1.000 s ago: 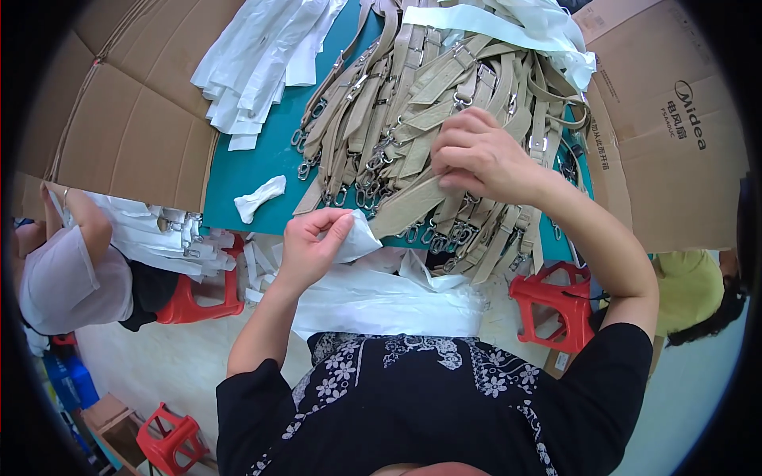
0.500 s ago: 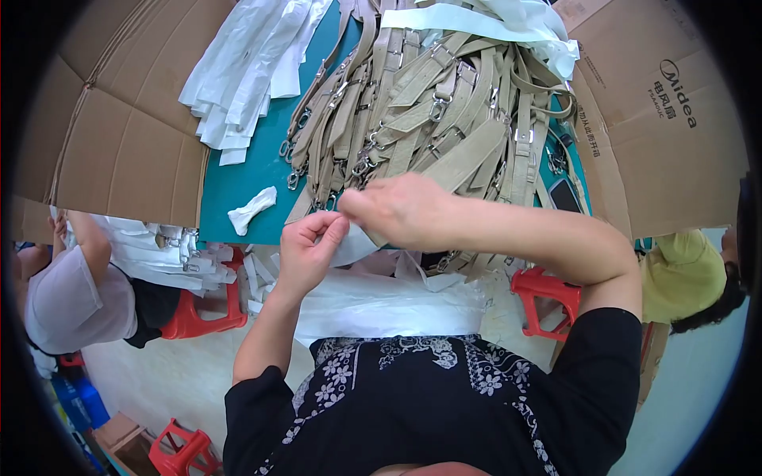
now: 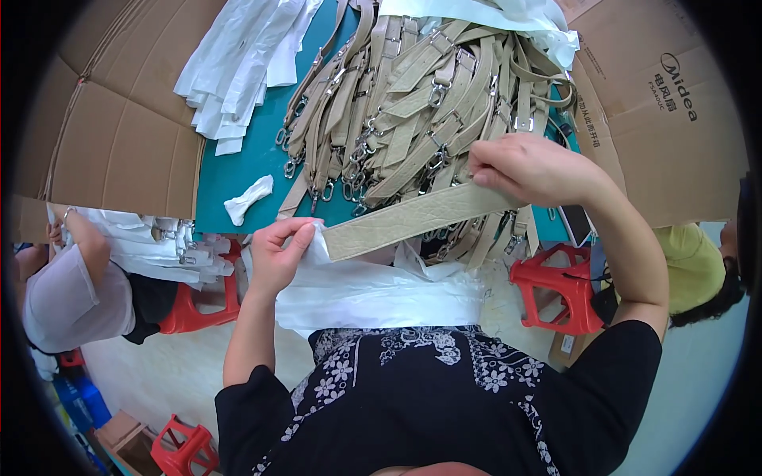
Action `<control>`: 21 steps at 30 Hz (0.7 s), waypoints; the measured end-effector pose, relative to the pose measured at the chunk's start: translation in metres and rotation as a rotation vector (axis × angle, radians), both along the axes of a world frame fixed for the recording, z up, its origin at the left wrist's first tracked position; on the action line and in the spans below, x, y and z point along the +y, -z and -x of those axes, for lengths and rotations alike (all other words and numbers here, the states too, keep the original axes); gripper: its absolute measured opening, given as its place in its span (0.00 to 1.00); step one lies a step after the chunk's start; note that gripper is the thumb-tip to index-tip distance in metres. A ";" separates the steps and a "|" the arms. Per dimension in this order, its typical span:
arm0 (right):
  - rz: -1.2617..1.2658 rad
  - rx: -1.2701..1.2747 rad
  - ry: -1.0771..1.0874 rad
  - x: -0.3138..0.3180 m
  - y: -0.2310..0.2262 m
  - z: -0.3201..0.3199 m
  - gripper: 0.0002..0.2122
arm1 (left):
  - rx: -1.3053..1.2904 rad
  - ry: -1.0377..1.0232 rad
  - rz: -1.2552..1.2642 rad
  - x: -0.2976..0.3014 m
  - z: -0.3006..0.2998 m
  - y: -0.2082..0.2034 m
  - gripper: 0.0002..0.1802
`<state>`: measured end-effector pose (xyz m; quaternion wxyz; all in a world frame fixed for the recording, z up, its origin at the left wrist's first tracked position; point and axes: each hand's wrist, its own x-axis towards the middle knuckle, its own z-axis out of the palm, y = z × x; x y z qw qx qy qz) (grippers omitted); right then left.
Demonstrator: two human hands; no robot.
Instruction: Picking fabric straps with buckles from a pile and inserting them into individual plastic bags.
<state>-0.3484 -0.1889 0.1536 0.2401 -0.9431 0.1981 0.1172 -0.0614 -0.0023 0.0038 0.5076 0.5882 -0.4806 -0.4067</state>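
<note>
A wide beige leather-like strap (image 3: 421,219) stretches slantwise in front of me, above the table's near edge. My right hand (image 3: 528,168) is closed round its upper right part. My left hand (image 3: 279,252) is closed in a pinch on a thin white wrapping sheet (image 3: 319,244), right beside the strap's left end. How much of that end the sheet covers cannot be made out. Behind the strap lies a heap of similar beige straps (image 3: 405,103) with silver buckles and clasps.
White wrapped strips (image 3: 238,71) and a crumpled white piece (image 3: 248,200) lie on the green table (image 3: 238,170). Cardboard walls (image 3: 127,119) stand on both sides. White sheeting (image 3: 381,301) covers my lap. Red stools (image 3: 559,289) and people (image 3: 79,289) are at either side.
My right hand has moved right, away from my left, and the strap now shows stretched out between them. My left hand has shifted slightly left and stays pinched.
</note>
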 end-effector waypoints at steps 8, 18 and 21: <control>0.221 -0.147 0.024 0.053 -0.044 -0.035 0.08 | 0.151 0.081 -0.020 -0.004 0.010 -0.017 0.09; -0.084 -0.327 0.159 0.084 0.055 -0.124 0.08 | 0.129 0.026 0.098 -0.001 0.022 -0.017 0.09; -0.180 -0.178 0.221 0.072 0.052 -0.101 0.15 | 0.134 -0.055 0.101 0.003 0.023 -0.010 0.09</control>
